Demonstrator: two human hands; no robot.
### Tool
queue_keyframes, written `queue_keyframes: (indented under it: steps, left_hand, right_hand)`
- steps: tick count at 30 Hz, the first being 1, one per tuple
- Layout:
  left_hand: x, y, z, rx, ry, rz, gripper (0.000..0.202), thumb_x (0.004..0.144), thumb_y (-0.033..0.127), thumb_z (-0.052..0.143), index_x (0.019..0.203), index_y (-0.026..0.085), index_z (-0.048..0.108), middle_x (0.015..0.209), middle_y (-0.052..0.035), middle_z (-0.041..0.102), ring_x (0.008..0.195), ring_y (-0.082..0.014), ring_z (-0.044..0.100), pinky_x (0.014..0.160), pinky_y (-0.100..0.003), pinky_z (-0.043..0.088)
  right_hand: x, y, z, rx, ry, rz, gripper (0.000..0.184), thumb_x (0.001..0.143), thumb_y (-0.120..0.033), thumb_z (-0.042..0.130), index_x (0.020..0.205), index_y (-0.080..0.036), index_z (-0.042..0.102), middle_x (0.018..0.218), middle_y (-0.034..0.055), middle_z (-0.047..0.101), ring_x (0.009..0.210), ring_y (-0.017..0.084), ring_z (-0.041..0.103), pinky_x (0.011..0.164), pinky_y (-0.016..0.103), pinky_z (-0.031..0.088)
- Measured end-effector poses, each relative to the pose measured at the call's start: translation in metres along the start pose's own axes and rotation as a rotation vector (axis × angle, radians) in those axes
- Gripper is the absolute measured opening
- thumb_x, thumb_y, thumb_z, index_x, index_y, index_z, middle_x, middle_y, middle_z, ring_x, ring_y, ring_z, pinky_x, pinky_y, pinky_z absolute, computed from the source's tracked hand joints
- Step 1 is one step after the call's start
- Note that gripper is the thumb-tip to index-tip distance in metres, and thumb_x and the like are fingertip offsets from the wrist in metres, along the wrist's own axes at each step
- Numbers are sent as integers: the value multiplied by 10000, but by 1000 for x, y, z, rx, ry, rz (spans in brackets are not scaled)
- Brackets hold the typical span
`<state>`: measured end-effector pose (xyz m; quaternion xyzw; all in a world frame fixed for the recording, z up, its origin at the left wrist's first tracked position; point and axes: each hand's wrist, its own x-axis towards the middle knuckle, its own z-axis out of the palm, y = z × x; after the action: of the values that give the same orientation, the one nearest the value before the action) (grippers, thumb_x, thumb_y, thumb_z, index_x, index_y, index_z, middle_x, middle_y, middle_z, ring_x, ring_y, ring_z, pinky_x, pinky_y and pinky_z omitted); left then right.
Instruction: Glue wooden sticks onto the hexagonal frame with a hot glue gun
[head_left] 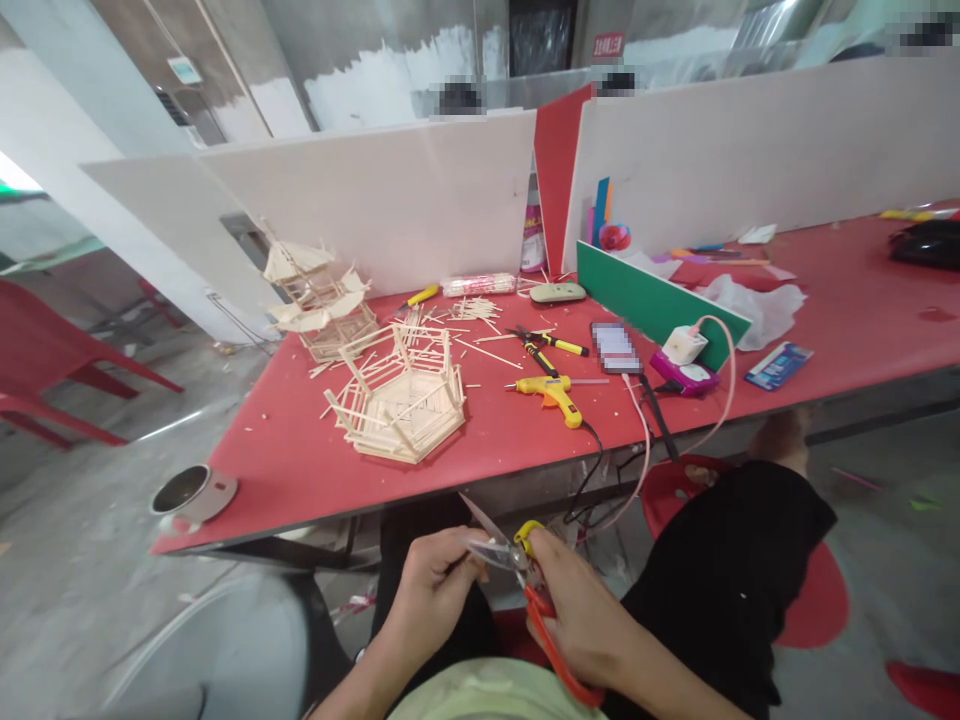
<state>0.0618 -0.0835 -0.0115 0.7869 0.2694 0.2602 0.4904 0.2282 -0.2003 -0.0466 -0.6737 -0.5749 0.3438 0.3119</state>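
Note:
My right hand [581, 605] is closed around red-handled snips [517, 560] with a yellow catch, blades pointing up and left, held below the table's front edge. My left hand [435, 590] is closed in a pinch right at the blades; whatever it holds is too small to make out. On the red table [285, 460] stands a hexagonal model of thin wooden sticks [401, 395], with a stick pagoda model [319, 295] behind it. Loose sticks [472, 310] lie scattered beyond them.
A yellow glue gun [555, 392], yellow-handled pliers [544, 345], a phone [615, 347], a white charger [684, 345] with a pink cable and a green board [652, 300] lie right of the models. White partitions stand behind. A metal cup [184, 490] sits at the left corner. Red stool [821, 595] at right.

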Motion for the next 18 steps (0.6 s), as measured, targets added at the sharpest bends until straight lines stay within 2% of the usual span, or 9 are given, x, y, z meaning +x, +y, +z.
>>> queue_keyframes:
  steps: [8,12,18]
  left_hand:
    - [-2,4,-8,91,80,49,278,941,206,510,687,157,613,680,-18,636,604,-101,563,584,-189,417]
    - [-2,4,-6,42,80,-14,319,952,240,493,652,158,567,688,-19,631,605,-102,540,584,-192,408]
    - [-4,-5,-2,10,32,-72,357,958,288,485,628,158,529,643,-4,568,597,-101,496,580,-197,378]
  right_hand:
    - [6,6,7,-83,-35,42,289,654,-133,530,902,-236,421,868,6,571,744,162,504,675,269,322]
    - [4,8,8,-126,-22,71,275,654,-146,536,885,-234,417,876,17,577,765,177,506,696,282,319]
    - [1,9,9,-62,-34,88,234,658,-143,521,843,-234,409,820,12,569,721,171,496,661,277,311]
